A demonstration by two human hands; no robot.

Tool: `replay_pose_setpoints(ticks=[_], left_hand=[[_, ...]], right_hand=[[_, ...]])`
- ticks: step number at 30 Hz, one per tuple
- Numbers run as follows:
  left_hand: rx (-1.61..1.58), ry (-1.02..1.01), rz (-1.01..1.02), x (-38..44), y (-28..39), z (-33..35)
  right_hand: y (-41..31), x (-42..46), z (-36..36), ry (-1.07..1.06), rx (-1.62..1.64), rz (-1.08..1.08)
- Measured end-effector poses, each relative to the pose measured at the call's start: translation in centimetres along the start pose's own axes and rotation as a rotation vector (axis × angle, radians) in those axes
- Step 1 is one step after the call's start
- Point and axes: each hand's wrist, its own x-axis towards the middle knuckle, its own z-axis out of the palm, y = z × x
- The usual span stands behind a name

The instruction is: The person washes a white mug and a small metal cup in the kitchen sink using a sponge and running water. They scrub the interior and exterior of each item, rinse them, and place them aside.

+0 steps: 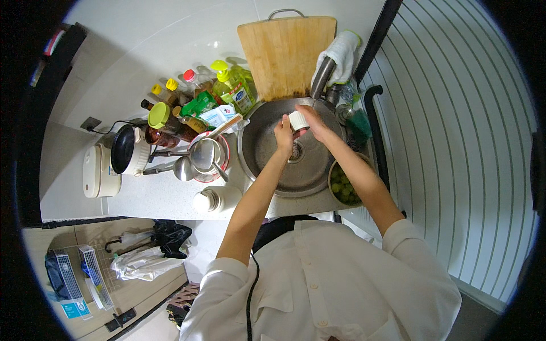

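A white ribbed cap (298,121) is between my hands, above the round stainless steel sink (273,170) and just below the faucet (323,79). My left hand (285,134) holds the cap from its left and lower side, with fingertips showing beneath it. My right hand (313,122) is against the cap's right side, fingers stretched towards the faucet; whether it grips is hidden. The drain (296,152) lies below my hands. On the counter left of the sink stands a white bottle (217,199) with its ribbed neck showing.
A wooden cutting board (288,57) leans behind the sink. A bowl of green fruit (344,185) stands at its right rim, partly behind my right forearm. Ladles (184,168) rest over bowls at left, near a green-pump soap bottle (232,87) and a white electric pot (135,151).
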Motion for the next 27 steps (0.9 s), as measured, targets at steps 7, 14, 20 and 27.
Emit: replay_pose_setpoints(ticks=[7,14,20,27], left_hand=[[0.144,-0.052,-0.395,0.2,3.1,3.6],[0.692,-0.003,0.223,4.1,-0.3,1.4],[1.13,-0.108,0.547,1.6,0.8,2.4],[0.732,-0.026,0.332,3.3,1.3,-0.7]], right_hand=[[0.9,-0.1,-1.8,0.238,-0.396,-0.222],[0.9,-0.4,-2.6,0.206,-0.46,-0.552],[-2.4,1.1,-2.8,-0.118,-1.147,-0.502],[-2.0,1.3,-1.4,-0.107,-0.713,-0.247]])
